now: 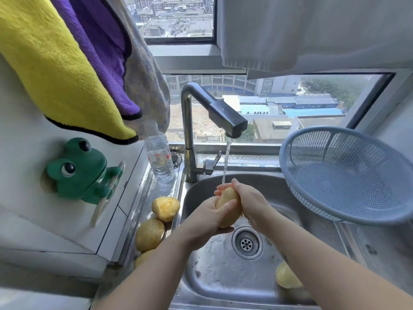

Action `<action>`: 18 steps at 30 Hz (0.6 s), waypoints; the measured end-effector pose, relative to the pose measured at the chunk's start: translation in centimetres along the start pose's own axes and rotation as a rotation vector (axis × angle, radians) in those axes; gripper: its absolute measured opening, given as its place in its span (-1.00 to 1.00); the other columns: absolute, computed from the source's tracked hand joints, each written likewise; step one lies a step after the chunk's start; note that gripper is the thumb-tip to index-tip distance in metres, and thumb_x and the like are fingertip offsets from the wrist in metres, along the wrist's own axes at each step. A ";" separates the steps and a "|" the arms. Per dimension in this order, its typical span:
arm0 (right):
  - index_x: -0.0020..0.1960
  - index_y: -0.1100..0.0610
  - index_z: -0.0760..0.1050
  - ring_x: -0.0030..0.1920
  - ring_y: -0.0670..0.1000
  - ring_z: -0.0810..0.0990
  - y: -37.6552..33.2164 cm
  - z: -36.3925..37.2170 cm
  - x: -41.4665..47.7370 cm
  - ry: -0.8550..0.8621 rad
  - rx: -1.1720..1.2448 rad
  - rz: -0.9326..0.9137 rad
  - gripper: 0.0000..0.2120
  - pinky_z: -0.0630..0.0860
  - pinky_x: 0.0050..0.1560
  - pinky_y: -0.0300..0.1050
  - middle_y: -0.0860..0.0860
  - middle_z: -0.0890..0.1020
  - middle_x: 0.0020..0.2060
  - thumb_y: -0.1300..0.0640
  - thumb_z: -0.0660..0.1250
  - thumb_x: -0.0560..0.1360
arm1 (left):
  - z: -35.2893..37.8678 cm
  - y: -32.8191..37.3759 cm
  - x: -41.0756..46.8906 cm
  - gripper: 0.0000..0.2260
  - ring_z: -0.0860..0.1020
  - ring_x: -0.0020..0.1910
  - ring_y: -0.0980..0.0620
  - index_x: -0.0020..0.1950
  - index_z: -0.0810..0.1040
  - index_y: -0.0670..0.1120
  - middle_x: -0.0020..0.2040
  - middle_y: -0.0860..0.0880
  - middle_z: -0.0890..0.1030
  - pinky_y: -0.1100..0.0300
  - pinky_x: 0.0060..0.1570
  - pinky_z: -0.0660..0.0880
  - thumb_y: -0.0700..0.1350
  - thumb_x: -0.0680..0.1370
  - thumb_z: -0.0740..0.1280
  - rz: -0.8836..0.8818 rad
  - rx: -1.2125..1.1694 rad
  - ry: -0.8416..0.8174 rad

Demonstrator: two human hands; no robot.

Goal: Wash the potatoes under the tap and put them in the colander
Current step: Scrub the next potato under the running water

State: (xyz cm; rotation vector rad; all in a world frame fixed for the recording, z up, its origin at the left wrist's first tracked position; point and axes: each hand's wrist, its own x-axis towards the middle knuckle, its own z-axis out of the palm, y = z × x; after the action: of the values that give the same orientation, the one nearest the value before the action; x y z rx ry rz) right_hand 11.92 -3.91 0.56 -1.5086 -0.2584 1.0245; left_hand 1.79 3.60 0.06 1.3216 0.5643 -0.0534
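Potato (228,205) gripped by both hands mid-basin, under tap (232,125).

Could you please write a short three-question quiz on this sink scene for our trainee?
1. True or false: the colander already holds potatoes.
2. How many potatoes lie on the ledge left of the sink?
3. Which hands hold the potato under the tap: A left hand only, B right hand only, C both?

Key: 1 false; 2 three; 3 C.
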 end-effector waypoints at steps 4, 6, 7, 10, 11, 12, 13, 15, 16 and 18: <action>0.01 0.10 0.56 -0.01 0.06 0.59 0.2 -0.3 -0.2 0.022 -0.127 -0.040 -0.71 0.52 0.00 -0.07 0.10 0.63 -0.03 -0.01 0.11 0.63 | 0.7 0.2 0.0 -0.75 0.57 -0.05 0.14 0.19 0.45 -0.03 -0.03 0.04 0.59 0.16 0.02 0.54 -0.01 0.55 0.34 0.052 0.049 0.012; -0.01 0.07 0.55 -0.01 0.04 0.60 0.4 -0.3 -0.5 0.006 -0.212 -0.082 -0.80 0.54 0.01 -0.07 0.07 0.63 -0.06 -0.01 0.22 0.58 | 0.9 0.4 -0.2 -0.79 0.58 -0.06 0.19 0.11 0.46 0.05 -0.06 0.08 0.61 0.14 0.05 0.54 0.02 0.51 0.37 0.093 0.120 0.014; -0.03 0.06 0.56 -0.02 0.03 0.61 0.5 -0.3 -0.5 0.009 -0.226 -0.102 -0.85 0.56 0.01 -0.07 0.06 0.64 -0.08 0.01 0.27 0.55 | 1.1 0.5 -0.3 -0.85 0.58 -0.09 0.24 0.06 0.46 0.11 -0.07 0.10 0.61 0.18 0.00 0.55 -0.01 0.52 0.35 0.150 0.202 0.039; -0.09 0.08 0.62 -0.08 -0.01 0.66 0.3 0.2 -0.6 0.082 -0.178 -0.149 -0.94 0.61 -0.08 -0.15 0.06 0.68 -0.15 0.11 0.38 0.48 | 1.5 0.2 -0.1 -0.80 0.51 -0.10 0.31 0.10 0.47 0.15 0.00 0.12 0.54 0.31 -0.10 0.47 -0.13 0.56 0.28 0.336 0.509 0.203; -0.10 0.10 0.63 -0.09 -0.02 0.66 0.2 0.4 -0.5 0.108 -0.151 -0.159 -0.93 0.60 -0.11 -0.18 0.06 0.69 -0.16 0.13 0.38 0.48 | 1.6 -0.1 0.0 -0.76 0.48 -0.01 0.29 0.21 0.44 0.10 0.08 0.09 0.49 0.27 -0.01 0.45 -0.11 0.56 0.27 0.351 0.591 0.258; -0.11 0.11 0.65 -0.10 -0.03 0.67 0.1 0.6 -0.3 0.135 -0.130 -0.172 -0.91 0.59 -0.10 -0.18 0.05 0.70 -0.18 0.13 0.37 0.48 | 1.5 -0.3 0.1 -0.70 0.45 0.06 0.23 0.30 0.38 0.04 0.15 0.05 0.45 0.21 0.07 0.43 -0.08 0.57 0.25 0.356 0.651 0.308; -0.14 0.11 0.66 -0.11 -0.04 0.67 0.1 0.8 -0.1 0.163 -0.121 -0.184 -0.88 0.59 -0.09 -0.17 0.04 0.70 -0.20 0.14 0.35 0.49 | 1.4 -0.6 0.3 -0.65 0.42 0.10 0.18 0.35 0.34 -0.01 0.19 0.02 0.42 0.22 0.11 0.41 -0.08 0.57 0.25 0.367 0.677 0.341; -0.22 0.11 0.66 -0.16 -0.04 0.66 -0.1 1.2 0.2 0.193 -0.088 -0.189 -0.78 0.58 -0.11 -0.16 0.03 0.70 -0.27 0.14 0.29 0.52 | 1.3 -0.7 0.2 -0.62 0.37 0.10 0.18 0.37 0.31 -0.07 0.20 -0.01 0.38 0.48 0.04 0.31 -0.12 0.57 0.27 0.408 0.662 0.360; -0.23 0.14 0.66 -0.18 -0.02 0.65 -0.2 1.3 0.3 0.181 -0.038 -0.174 -0.72 0.57 -0.15 -0.17 0.04 0.69 -0.29 0.14 0.25 0.55 | 1.2 -0.7 0.1 -0.60 0.34 0.11 0.20 0.38 0.30 -0.09 0.20 0.00 0.36 0.58 0.00 0.26 -0.13 0.56 0.29 0.424 0.652 0.366; -0.19 0.21 0.64 -0.20 0.01 0.63 -0.6 1.3 0.3 0.101 0.061 -0.133 -0.65 0.56 -0.21 -0.18 0.10 0.68 -0.26 0.15 0.15 0.61 | 0.7 -0.9 0.1 -0.58 0.33 0.12 0.21 0.37 0.30 -0.10 0.19 0.03 0.33 0.67 -0.02 0.19 -0.11 0.55 0.33 0.439 0.638 0.382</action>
State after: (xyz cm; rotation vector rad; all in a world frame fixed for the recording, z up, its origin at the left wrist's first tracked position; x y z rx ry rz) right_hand 11.43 -2.68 1.14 -1.4634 -0.2500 0.8414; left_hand 1.80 2.69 -0.65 2.0785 0.5866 0.4193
